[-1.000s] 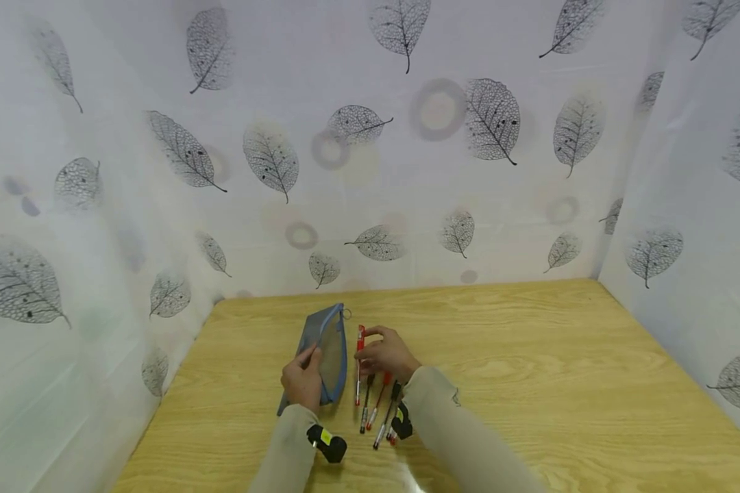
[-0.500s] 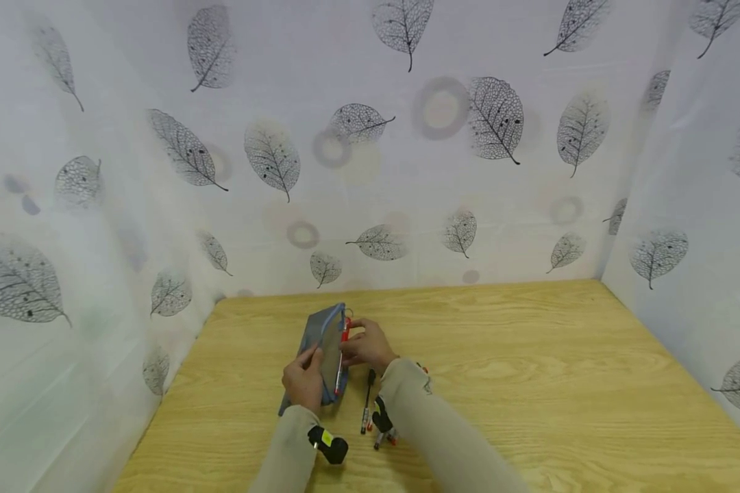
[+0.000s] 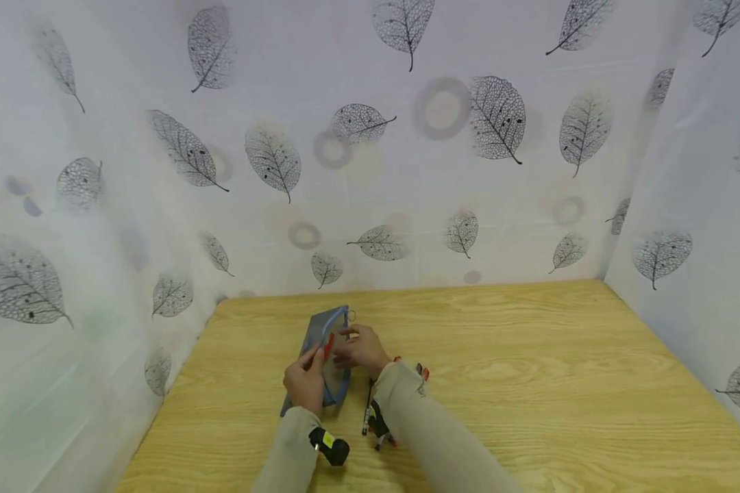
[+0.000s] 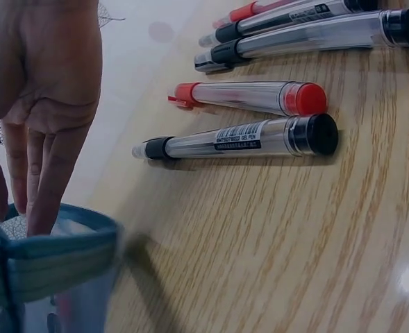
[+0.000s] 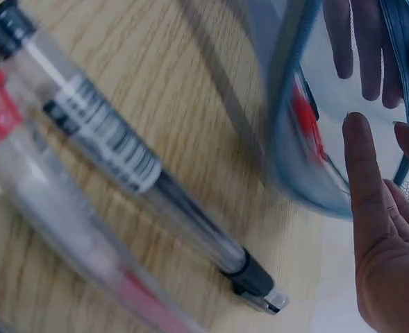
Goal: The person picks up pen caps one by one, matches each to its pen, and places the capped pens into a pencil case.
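Note:
A blue zip pencil pouch stands tilted on the table with its mouth spread. My left hand pinches one zipper edge of it. At the mouth is my right hand; in the right wrist view its fingers look extended and hold nothing. A red gel pen is within the pouch, partly seen past the rim. Right of the pouch lie a black-capped gel pen and a red-capped gel pen. My right forearm hides much of the pens in the head view.
More pens, among them a clear one with black ends, lie farther right on the wood-grain table. A leaf-printed white curtain encloses the table at the back and sides.
My right hand has carried a red pen leftward from the table into the pouch and let go of it. The left hand has kept its pinch on the pouch edge.

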`<state>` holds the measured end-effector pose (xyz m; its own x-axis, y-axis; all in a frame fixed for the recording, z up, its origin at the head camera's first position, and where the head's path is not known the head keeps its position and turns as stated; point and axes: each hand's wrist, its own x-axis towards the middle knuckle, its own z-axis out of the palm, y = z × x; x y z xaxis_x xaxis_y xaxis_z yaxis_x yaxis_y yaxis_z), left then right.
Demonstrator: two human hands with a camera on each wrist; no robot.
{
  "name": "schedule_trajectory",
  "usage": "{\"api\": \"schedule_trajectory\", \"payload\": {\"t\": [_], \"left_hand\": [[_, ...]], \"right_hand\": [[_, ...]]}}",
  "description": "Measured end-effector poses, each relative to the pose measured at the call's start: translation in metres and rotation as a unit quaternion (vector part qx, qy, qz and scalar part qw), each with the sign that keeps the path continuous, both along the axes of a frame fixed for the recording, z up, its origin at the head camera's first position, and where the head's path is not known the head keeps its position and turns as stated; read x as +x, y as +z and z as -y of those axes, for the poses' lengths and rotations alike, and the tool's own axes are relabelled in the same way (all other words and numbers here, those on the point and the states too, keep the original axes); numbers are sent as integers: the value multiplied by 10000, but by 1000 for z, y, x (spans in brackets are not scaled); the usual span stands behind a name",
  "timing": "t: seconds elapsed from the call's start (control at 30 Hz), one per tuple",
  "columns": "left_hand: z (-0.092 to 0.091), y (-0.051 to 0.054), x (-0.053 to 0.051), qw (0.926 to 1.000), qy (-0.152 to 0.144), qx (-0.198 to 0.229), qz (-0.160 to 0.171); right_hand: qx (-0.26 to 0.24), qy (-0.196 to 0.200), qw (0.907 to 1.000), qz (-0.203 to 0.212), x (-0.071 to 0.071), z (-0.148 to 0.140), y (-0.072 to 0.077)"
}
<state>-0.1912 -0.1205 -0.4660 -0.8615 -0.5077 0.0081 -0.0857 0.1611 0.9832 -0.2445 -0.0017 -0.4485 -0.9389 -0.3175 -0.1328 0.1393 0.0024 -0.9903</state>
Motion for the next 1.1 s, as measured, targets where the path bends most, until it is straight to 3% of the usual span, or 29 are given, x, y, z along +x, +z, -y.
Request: {"api": "schedule_trajectory", "payload": {"t": [0.33,0.57,0.9,1.1], "left_hand": [[-1,0,0,9999,-58,84,99],[-1,-3,-1,9998,67,-172,-7],[1,-5,1,9997,8,-238,-73],[1,-2,3,9999,-51,-131,-72]], "right_hand": [[-119,152,9997,-153,4,-16,-1],[17,153,9997,-168,3,-29,-9],[-8,345,9989,-332,15,-56,-8],[225,206,9987,-410,38,-74,16]]}}
